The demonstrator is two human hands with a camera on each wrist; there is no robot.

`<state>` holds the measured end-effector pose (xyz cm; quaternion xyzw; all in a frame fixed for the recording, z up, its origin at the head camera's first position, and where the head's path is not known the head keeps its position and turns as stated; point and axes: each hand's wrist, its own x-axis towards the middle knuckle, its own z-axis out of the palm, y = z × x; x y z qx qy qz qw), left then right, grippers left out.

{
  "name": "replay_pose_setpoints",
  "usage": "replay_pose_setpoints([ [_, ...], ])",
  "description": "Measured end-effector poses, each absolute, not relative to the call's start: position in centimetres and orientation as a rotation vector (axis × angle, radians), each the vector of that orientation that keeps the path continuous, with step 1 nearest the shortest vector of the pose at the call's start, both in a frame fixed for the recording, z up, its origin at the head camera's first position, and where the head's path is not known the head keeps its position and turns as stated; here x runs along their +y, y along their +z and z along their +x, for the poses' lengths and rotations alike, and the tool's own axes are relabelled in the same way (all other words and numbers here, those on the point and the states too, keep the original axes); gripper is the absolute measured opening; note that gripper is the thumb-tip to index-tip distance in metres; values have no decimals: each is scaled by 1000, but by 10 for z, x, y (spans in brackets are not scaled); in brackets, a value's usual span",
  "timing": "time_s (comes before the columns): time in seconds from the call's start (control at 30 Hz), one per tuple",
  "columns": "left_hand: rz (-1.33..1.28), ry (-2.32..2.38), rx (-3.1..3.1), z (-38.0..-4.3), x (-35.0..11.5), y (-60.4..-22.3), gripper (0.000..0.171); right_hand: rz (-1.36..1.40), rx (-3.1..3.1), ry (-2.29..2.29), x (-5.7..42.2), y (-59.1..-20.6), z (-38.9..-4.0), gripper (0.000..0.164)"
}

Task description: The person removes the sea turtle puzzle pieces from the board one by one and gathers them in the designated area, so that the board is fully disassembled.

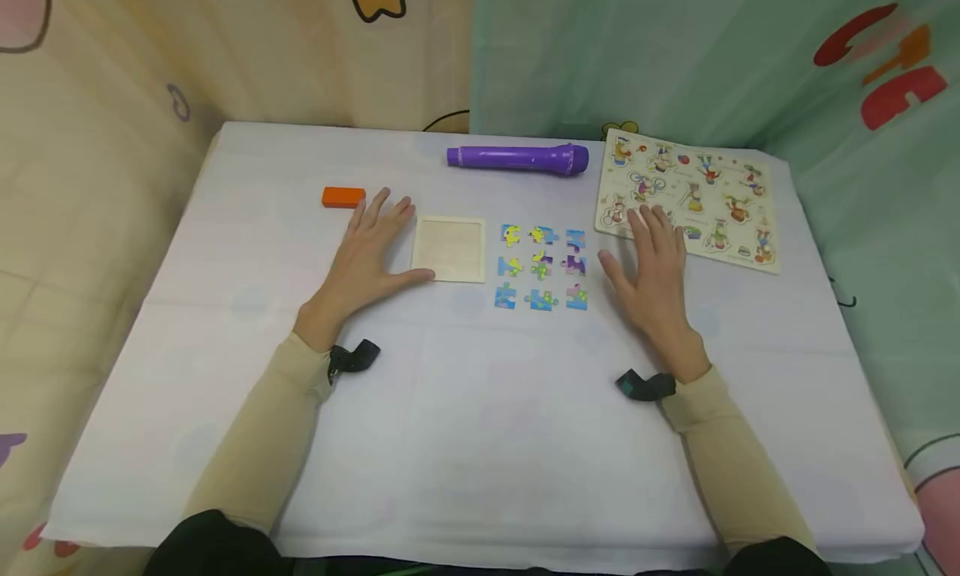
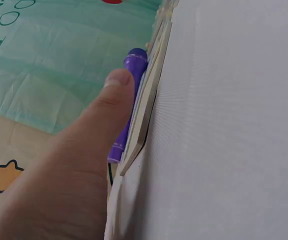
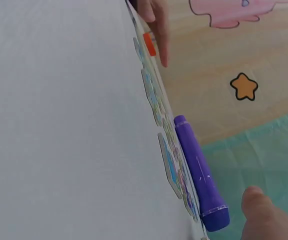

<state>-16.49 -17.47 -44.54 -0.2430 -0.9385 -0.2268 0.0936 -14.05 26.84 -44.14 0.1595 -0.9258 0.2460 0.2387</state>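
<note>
My left hand [image 1: 365, 255] lies with spread fingers at the left side of a square wooden puzzle tray [image 1: 448, 249], its thumb by the tray's lower edge. Whether the thumb touches the tray I cannot tell. Several jigsaw pieces [image 1: 541, 299], blue with yellow and purple, are laid out in rows to the right of the tray. My right hand [image 1: 655, 280] is between these pieces and a wooden picture board [image 1: 690, 197], its fingers extended near the board's lower left edge. Neither hand holds anything.
An orange block [image 1: 343, 197] sits just beyond the left hand's fingers. A purple microphone-shaped stick [image 1: 517, 159] lies along the back of the white-covered table [image 1: 480, 443]. Curtains [image 1: 675, 51] hang behind the table.
</note>
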Motion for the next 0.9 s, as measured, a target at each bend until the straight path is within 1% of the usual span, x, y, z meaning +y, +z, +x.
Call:
replay_pose_setpoints([
  [0.2, -762, -616, -2859, -163, -172, -447, 110, 509, -2531, 786, 252, -432, -147, 57],
  [0.4, -747, -568, -2894, -164, -173, -445, 112, 599, -2606, 860, 213, -420, -164, 43],
  [0.5, -750, -565, -2919, -164, -174, -446, 111, 649, -2645, 894, 193, -415, -176, 39],
  [0.67, -756, -555, -2917, -165, -175, -445, 109, 701, -2752, 948, 168, -411, -188, 39],
  [0.73, -756, -555, -2920, -164, -176, -444, 109, 697, -2811, 950, 160, -411, -190, 38],
  [0.9, -762, -577, -2930, -163, -175, -443, 110, 684, -2903, 860, 150, -409, -190, 29],
])
